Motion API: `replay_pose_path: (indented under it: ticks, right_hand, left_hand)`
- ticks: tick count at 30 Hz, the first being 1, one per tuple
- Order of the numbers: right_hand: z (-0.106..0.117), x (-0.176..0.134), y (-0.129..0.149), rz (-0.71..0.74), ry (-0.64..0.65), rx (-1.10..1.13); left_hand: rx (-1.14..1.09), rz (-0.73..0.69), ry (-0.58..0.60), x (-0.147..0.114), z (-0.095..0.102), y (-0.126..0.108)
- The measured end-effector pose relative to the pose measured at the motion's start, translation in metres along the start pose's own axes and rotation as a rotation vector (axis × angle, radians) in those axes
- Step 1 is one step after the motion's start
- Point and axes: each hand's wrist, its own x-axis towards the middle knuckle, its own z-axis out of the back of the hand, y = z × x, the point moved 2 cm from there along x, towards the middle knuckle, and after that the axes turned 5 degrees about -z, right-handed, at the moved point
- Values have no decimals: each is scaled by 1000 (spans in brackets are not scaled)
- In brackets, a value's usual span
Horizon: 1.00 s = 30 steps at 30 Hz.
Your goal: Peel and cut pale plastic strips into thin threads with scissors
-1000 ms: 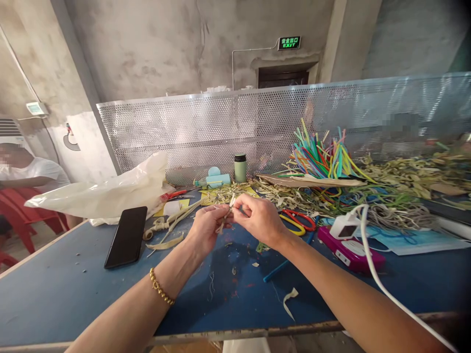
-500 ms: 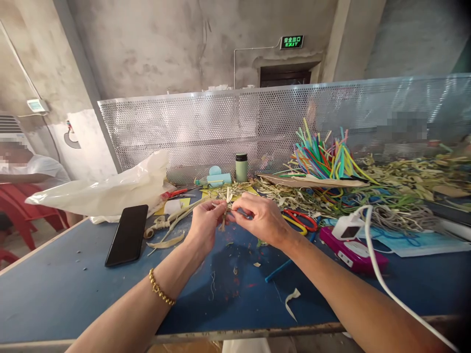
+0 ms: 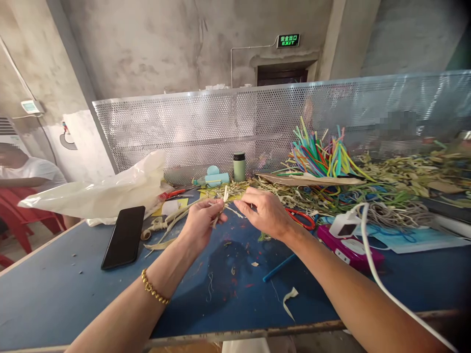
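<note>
Here, strip bundle (image 3: pixel 225 193): pale, thin, ragged, 1 cream-white end nearly upright, loose strands splaying sideways.
Its place: in the left hand (image 3: pixel 200 221), above the blue table (image 3: pixel 253 301).
Left grip: thumb and fingers pinched on the bundle.
Right hand (image 3: pixel 267 214): just beside, fingers bent; whether they grip anything, I cannot tell.

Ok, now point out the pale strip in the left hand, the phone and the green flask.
Pale strip (image 3: pixel 225 192): head view, end sticking up from the left hand (image 3: pixel 201 218).
Phone (image 3: pixel 123 238): head view, middle of its black face.
Green flask (image 3: pixel 239 170): head view, middle of its body.
</note>
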Motion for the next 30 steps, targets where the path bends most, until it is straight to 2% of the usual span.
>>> replay_pose_path:
  ticks: [3,8,10,13,17,21,25,30]
  right_hand:
    - [0,2,-3,-61,24,44]
    - [-8,3,-5,-141,210,243]
    - [-11,2,-5,-161,227,292]
    - [-9,1,-3,-139,164,277]
    - [-2,1,5,-66,75,144]
    - [-1,1,7,-66,57,116]
    - [-3,0,5,-96,60,55]
    - [-5,-3,5,-107,-17,-93]
  left_hand:
    - [19,24,49,-2,-1,-1]
    - [84,-45,123,-2,-1,2]
    - [116,-84,123,-2,-1,4]
    - [202,-147,98,-1,0,5]
    - [353,-227,50,-2,-1,4]
    - [358,-274,53,-4,-2,2]
    - [255,-217,110,-5,-2,3]
    - [156,-112,182,-7,-5,4]
